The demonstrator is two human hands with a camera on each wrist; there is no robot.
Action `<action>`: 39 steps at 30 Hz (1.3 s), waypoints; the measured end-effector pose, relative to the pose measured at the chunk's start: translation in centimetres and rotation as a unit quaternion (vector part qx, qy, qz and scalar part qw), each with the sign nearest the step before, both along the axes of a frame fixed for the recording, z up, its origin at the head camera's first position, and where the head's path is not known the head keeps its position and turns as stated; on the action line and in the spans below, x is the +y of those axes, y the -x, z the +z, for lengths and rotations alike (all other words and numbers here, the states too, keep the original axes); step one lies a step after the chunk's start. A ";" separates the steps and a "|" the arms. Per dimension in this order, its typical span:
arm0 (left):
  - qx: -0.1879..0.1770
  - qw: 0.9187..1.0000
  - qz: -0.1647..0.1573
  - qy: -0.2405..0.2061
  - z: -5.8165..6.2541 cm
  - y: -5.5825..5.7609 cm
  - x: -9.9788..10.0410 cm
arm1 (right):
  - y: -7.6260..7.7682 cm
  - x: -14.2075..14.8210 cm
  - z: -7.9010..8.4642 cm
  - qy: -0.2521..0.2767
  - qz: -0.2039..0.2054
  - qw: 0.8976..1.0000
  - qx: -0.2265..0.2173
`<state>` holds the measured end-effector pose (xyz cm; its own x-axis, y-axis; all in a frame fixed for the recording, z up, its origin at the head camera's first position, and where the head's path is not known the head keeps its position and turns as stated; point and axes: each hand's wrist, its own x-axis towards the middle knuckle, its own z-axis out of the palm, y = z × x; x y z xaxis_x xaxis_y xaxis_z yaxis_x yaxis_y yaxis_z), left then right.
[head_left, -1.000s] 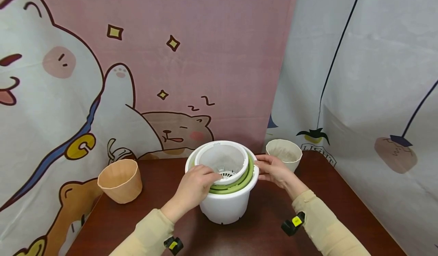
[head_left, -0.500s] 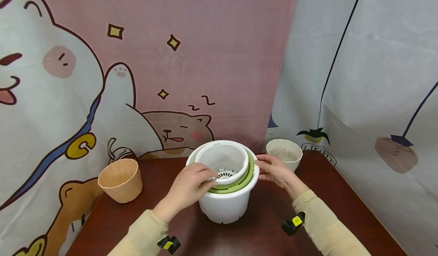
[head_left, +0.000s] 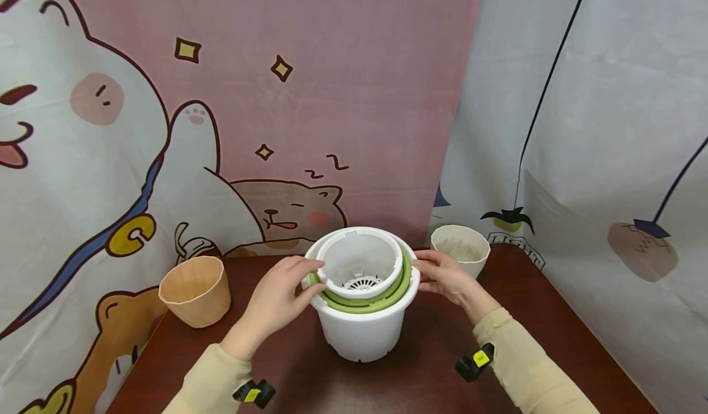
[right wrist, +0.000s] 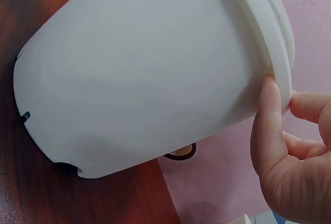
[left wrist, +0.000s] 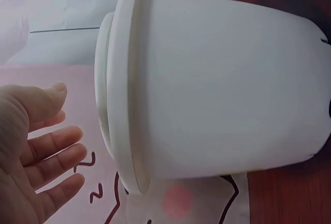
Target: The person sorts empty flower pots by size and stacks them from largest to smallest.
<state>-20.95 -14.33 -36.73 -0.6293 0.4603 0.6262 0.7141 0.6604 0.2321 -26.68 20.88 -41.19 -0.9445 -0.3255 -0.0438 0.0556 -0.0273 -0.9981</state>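
Right hand grips rim of large white flowerpot; left hand is empty

The large white flowerpot stands upright near the middle of the dark red-brown counter. Nested in it is a small white flowerpot with a slotted bottom, its rim standing higher than the big one's. A green rim shows between the two; whether it belongs to one pot or more cannot be told.

The right hand pinches the large flowerpot's rim on its right side, thumb against the rim's edge and a finger opposite. The left hand holds nothing: its fingers are loosely spread beside the left of the rim, and the left wrist view shows a gap between fingertips and pot.

Left of the nested pots, well apart, is a peach faceted flowerpot; a cream faceted flowerpot stands at the back right, just beyond the right hand. Behind the counter hangs a pink cloth backdrop printed with cartoon animals.
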 end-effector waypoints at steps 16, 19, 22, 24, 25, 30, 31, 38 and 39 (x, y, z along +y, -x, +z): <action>-0.041 0.992 0.123 -0.007 -2.4 0.4 -3.2 | 0.0 0.0 0.1 -0.002 -0.001 1.000 -0.001; -0.039 0.989 0.145 0.000 -3.2 0.8 -4.0 | 0.0 0.0 0.1 -0.002 -0.002 1.000 -0.002; -0.039 0.986 0.164 0.008 -4.0 1.1 -5.0 | 0.0 0.0 0.0 -0.002 -0.003 1.000 -0.003; -0.041 0.983 0.177 0.014 -4.6 1.4 -5.6 | 0.0 0.0 0.0 -0.004 -0.004 1.000 -0.004; -0.044 0.982 0.184 0.017 -4.8 1.5 -6.0 | 0.0 0.0 0.0 -0.005 -0.005 1.000 -0.004; -0.065 0.974 0.217 0.029 -5.7 2.0 -7.8 | -0.1 0.0 0.1 -0.006 -0.005 1.000 -0.005; -0.070 0.972 0.221 0.030 -5.8 2.1 -8.1 | 0.0 0.0 0.1 -0.005 -0.005 1.000 -0.006; -0.097 0.966 0.239 0.031 -6.0 2.6 -10.4 | 0.0 -0.1 0.1 -0.004 -0.005 1.000 -0.007; -0.101 0.965 0.240 0.030 -6.0 2.6 -10.8 | 0.0 -0.1 0.0 -0.005 -0.005 1.000 -0.007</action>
